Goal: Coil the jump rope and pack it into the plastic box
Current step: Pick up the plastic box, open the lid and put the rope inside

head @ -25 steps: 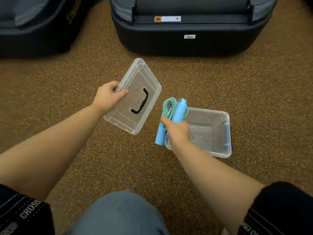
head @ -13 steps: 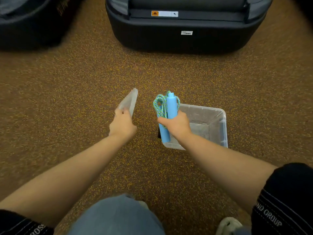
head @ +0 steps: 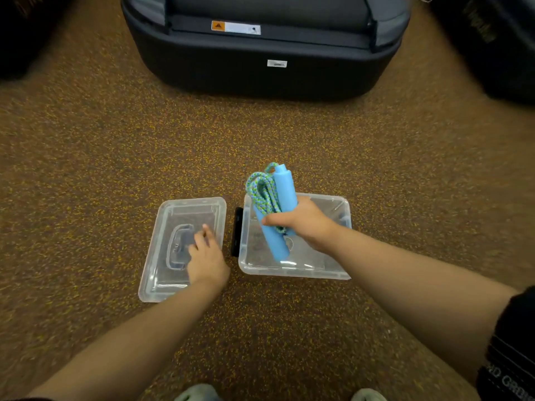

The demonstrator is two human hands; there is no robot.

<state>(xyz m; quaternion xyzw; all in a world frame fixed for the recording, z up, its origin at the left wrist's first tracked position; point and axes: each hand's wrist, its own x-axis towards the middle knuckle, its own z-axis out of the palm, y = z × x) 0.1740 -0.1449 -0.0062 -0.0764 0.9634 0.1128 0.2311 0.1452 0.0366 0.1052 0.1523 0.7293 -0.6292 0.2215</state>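
Note:
My right hand [head: 305, 224] grips the coiled jump rope [head: 273, 204], its two blue handles and green-blue cord bunched together, held just above the open clear plastic box [head: 295, 269] on the carpet. The box's inside holds nothing. Its clear lid [head: 176, 285] lies flat on the floor to the left of the box. My left hand [head: 207, 256] rests on the lid with fingers spread, holding nothing. A black latch [head: 236, 233] shows on the box's left side.
A large dark grey case [head: 266, 53] stands on the carpet straight ahead. Dark objects sit at the far left [head: 23, 33] and far right [head: 498, 44]. Speckled brown carpet [head: 289, 140] covers the floor. My shoe tips [head: 197, 393] show at the bottom edge.
My left hand has lowered the lid from mid-air and laid it flat on the floor beside the box. My right hand has carried the rope over the box's opening.

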